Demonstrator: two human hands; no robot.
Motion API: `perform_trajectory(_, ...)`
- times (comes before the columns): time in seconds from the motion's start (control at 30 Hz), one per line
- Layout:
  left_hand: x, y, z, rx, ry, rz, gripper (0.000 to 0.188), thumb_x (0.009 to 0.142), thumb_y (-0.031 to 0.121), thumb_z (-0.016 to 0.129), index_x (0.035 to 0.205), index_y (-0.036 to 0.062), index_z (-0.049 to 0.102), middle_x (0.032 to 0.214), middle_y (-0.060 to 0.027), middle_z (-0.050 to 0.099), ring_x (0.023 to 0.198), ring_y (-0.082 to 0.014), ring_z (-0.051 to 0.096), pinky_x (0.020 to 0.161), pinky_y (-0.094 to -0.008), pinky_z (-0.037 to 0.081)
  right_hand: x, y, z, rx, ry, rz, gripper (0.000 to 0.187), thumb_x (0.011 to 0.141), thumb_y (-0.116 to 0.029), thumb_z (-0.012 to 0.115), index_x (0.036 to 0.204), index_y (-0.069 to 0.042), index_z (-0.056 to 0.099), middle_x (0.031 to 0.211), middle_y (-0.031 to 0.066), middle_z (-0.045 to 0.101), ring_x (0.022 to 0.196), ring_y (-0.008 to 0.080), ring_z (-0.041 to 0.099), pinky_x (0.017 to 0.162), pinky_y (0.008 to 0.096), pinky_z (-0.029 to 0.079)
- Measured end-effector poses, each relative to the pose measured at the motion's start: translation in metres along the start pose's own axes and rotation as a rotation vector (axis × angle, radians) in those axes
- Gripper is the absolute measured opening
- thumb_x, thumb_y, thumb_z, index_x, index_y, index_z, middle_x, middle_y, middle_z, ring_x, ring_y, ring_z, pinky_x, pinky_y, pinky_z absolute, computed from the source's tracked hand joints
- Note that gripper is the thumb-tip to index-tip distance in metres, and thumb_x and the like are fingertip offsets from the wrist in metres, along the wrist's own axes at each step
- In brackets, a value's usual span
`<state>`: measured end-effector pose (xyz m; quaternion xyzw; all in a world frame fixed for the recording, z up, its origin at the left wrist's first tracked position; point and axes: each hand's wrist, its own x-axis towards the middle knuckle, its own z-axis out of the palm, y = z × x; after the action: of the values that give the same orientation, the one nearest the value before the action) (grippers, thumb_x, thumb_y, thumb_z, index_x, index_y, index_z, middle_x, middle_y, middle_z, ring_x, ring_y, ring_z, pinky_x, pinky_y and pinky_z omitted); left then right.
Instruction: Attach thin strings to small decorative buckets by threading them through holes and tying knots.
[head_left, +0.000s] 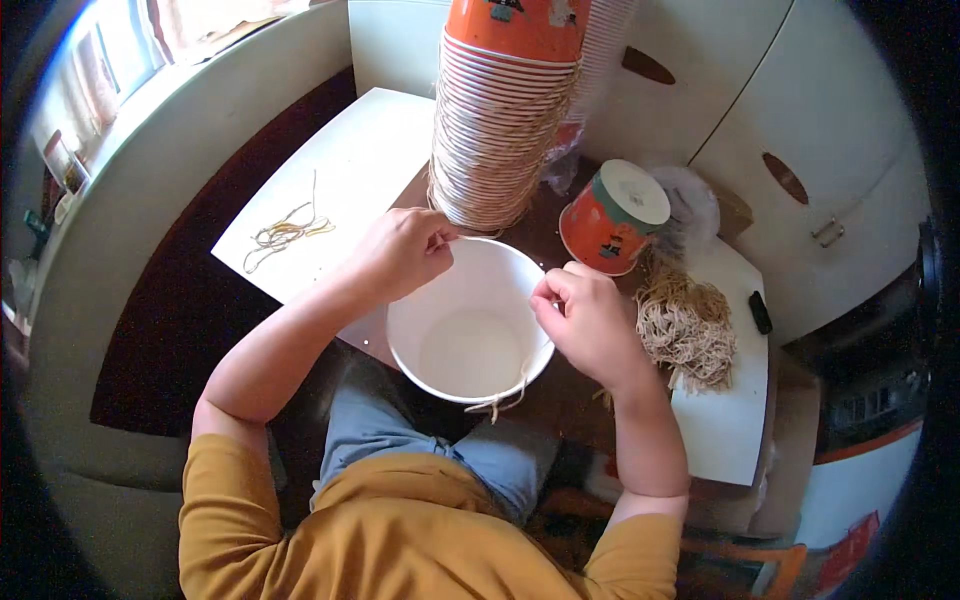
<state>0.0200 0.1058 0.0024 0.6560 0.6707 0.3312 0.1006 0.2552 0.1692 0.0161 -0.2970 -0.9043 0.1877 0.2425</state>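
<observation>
Stringing step, I judge: both hands, left (pixel 400 250) and right (pixel 590 320), pinch a cord (pixel 505 400) at the rim of the white bowl (pixel 470 350) over my lap. Next move needs steady tension.

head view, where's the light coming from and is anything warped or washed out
Head view: daylight enters from the window at upper left, washed out; the white bucket between the left hand and right hand is evenly lit; fisheye bends the cabinet edges, corners go black.
</observation>
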Motion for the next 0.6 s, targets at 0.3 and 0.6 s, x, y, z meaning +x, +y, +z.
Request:
perform_trajectory(0.3, 0.000, 0.015, 0.006, 0.113, 0.031, -0.110, 0.019, 0.071, 0.013, 0.060, 0.083, -0.0010, 0.066, 0.078, -0.0181, 0.063, 0.074, -0.0320, 0.063, 0.072, -0.0393, 0.051, -0.004, -0.009, -0.006, 0.093, -0.006, -0.013, 0.007, 0.081, -0.007, 0.061, 0.082, 0.000, 0.060, 0.079, 0.0175, 0.057, 0.072, 0.0350, 0.059, 0.064, 0.0424, 0.048)
perform_trajectory(0.6, -0.012, 0.019, 0.012, 0.143, 0.115, -0.105, 0.021, 0.070, 0.012, 0.057, 0.084, -0.0026, 0.065, 0.079, -0.0197, 0.062, 0.077, -0.0360, 0.062, 0.073, -0.0414, 0.050, -0.007, -0.009, -0.002, 0.144, -0.013, -0.115, 0.005, 0.081, -0.005, 0.061, 0.080, 0.000, 0.059, 0.078, 0.0163, 0.057, 0.070, 0.0332, 0.059, 0.063, 0.0416, 0.048)
